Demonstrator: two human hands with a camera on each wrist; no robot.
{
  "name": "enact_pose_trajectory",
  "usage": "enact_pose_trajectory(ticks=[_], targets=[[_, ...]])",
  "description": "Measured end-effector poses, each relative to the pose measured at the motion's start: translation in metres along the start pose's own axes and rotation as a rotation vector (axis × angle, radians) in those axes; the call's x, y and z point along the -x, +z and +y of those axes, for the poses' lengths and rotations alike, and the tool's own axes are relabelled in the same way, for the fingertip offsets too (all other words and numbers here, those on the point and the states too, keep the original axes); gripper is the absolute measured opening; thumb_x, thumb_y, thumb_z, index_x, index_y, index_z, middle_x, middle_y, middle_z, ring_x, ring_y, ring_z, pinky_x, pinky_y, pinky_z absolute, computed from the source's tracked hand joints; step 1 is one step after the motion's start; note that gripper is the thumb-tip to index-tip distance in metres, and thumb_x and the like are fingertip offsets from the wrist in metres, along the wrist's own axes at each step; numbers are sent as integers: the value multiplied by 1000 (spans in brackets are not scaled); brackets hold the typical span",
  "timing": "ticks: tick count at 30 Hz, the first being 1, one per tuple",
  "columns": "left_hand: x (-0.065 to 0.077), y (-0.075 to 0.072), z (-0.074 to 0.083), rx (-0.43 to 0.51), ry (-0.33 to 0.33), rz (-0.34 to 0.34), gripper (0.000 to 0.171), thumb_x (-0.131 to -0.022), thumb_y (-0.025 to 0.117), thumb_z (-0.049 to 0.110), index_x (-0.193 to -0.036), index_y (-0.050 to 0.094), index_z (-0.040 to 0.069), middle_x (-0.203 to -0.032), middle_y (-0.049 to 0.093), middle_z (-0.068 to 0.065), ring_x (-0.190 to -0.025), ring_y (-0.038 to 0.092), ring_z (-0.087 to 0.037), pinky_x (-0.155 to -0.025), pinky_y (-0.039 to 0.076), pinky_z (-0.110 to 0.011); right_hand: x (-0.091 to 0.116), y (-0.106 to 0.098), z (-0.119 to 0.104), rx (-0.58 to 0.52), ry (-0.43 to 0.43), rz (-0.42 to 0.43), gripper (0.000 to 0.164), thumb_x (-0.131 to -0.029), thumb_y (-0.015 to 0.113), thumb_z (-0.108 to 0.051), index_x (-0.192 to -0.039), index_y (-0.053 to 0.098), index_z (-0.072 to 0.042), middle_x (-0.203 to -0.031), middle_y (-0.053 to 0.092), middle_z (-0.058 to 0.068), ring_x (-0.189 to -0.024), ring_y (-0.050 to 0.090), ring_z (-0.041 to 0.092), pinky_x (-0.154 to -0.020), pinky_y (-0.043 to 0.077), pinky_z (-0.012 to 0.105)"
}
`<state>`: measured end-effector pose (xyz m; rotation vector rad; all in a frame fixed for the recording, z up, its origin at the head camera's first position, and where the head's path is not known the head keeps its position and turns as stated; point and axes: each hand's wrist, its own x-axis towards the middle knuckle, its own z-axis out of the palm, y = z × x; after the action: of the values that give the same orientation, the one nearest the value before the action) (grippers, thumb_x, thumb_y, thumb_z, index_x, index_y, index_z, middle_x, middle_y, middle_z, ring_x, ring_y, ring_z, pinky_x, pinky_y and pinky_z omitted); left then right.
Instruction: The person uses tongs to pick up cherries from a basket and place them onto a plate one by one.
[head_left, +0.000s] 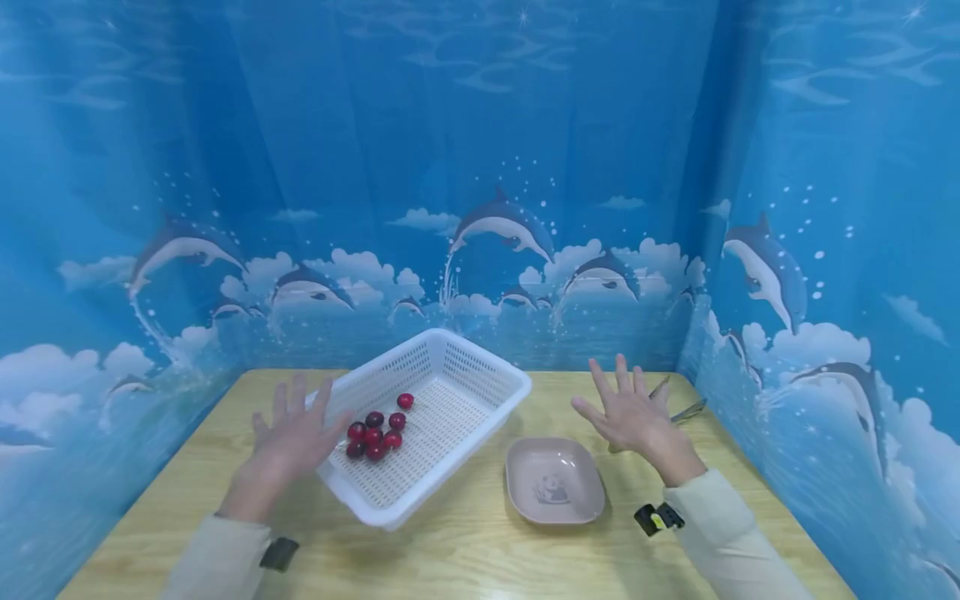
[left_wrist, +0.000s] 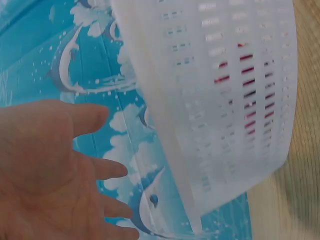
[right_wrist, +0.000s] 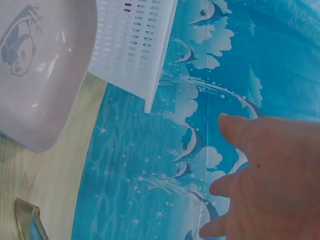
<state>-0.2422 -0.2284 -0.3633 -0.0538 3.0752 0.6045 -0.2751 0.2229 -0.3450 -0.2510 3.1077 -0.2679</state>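
While fingers spread: left hand [head_left: 296, 437] beside basket [head_left: 465, 379] | right hand [head_left: 630, 417] raised, empty

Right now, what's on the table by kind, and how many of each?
Red and dark-red cherries in the basket: 7
White slotted basket: 1
Pale dish with panda print: 1
Metal tongs, partly hidden behind the right hand: 1
Total: 10
Both hands, including the left hand, hold nothing.
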Motion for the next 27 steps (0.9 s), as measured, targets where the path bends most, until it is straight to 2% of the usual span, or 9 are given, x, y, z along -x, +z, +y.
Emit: enact_pose_trajectory(ticks=[4, 7, 11, 16, 21, 25, 27], targets=[[-4, -7, -12, 17, -3, -20, 81, -105, 47, 45, -163, 14, 0, -164, -11, -38, -149, -11, -64, -113, -3, -88, 0, -1, 2, -22, 2, -35, 83, -106, 39, -60, -166, 14, -9, -167, 0, 36, -150, 7, 64, -113, 13, 90], [-11, -11, -25, 36, 10, -28, 77, -105, 49, 38, -161, 17, -3, -162, -6, -43, -147, -2, -67, -113, 8, -88, -1, -1, 4, -20, -2, -67, 79, -106, 43, -55, -165, 19, -7, -166, 10, 38, -148, 17, 64, -114, 23, 86], [-19, -16, -43, 73, 75, -4, 71, -104, 52, 29, -155, 27, -12, -157, 13, -48, -142, 19, -69, -112, 25, -84, -3, -1, 7, 21, -9, -98, 75, -105, 49, -50, -162, 28, -5, -161, 25, 39, -143, 33, 63, -112, 36, 80], [-24, -21, -62, 158, 130, 10, 62, -105, 52, 22, -148, 35, -18, -147, 37, -48, -131, 43, -65, -108, 44, -75, -5, 1, 11, 38, -1, -111, 73, -105, 52, -46, -161, 30, -5, -159, 32, 38, -141, 38, 61, -107, 42, 78], [-29, -22, -75, 270, 102, -30, 59, -106, 52, 22, -149, 37, -15, -144, 38, -50, -121, 55, -62, -89, 64, -58, -5, 2, 13, 37, 7, -113, 72, -104, 54, -43, -160, 31, -4, -159, 33, 38, -141, 38, 60, -105, 43, 79], [-31, -19, -81, 390, 93, -57, 59, -105, 55, 15, -150, 34, -17, -145, 34, -52, -122, 55, -63, -81, 68, -46, -6, 3, 15, 33, 12, -118, 71, -104, 55, -42, -160, 32, -3, -159, 33, 38, -141, 38, 59, -105, 43, 80], [-31, -18, -83, 429, 91, -62, 60, -103, 56, 13, -149, 33, -18, -145, 32, -53, -122, 55, -63, -81, 69, -44, -6, 3, 15, 29, 16, -122, 72, -104, 55, -41, -160, 31, -3, -159, 32, 38, -142, 38, 59, -106, 42, 80]])
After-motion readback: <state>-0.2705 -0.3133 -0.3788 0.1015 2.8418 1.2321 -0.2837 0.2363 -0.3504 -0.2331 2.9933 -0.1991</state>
